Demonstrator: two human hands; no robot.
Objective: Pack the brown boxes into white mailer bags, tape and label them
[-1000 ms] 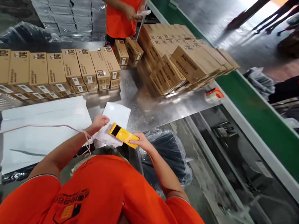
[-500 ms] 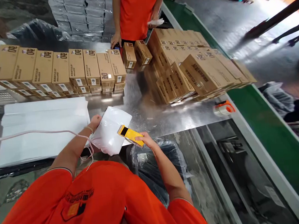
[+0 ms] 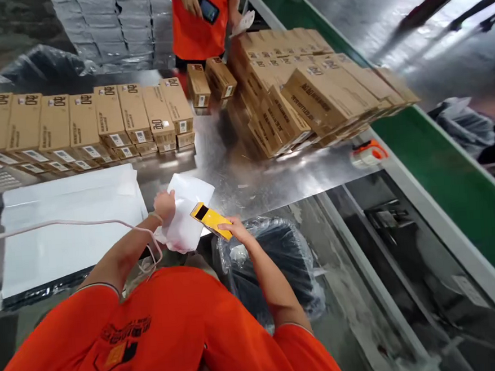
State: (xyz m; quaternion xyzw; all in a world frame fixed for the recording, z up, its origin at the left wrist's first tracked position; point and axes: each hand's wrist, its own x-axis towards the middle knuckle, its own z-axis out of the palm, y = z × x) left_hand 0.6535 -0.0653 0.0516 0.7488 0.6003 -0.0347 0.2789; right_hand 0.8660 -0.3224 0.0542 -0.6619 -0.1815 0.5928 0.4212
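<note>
Grip of the right hand [image 3: 235, 229] is closed on the lower end of a yellow box [image 3: 212, 219], held slanting over the near edge of the tabletop [image 3: 251, 185], its dark-panelled end toward a white bag [image 3: 186, 226]. Left hand [image 3: 165, 207] is curled at the bag's left side; whether its fingers pinch the film cannot be told. Plastic-lined bin [image 3: 297, 255] stands below the near edge. White sheets [image 3: 65, 249] lie along the near edge at left, a pale cord [image 3: 63, 222] crossing above them. Tape dispenser [image 3: 370, 153] sits at the near right corner. Row of cardboard boxes [image 3: 84, 123] lines the far left; a larger stack [image 3: 308, 91] occupies the far right, beside a green conveyor [image 3: 432, 161]. Beyond the far edge, a co-worker [image 3: 201, 39] in orange holds a dark handheld device [image 3: 208, 8].
</note>
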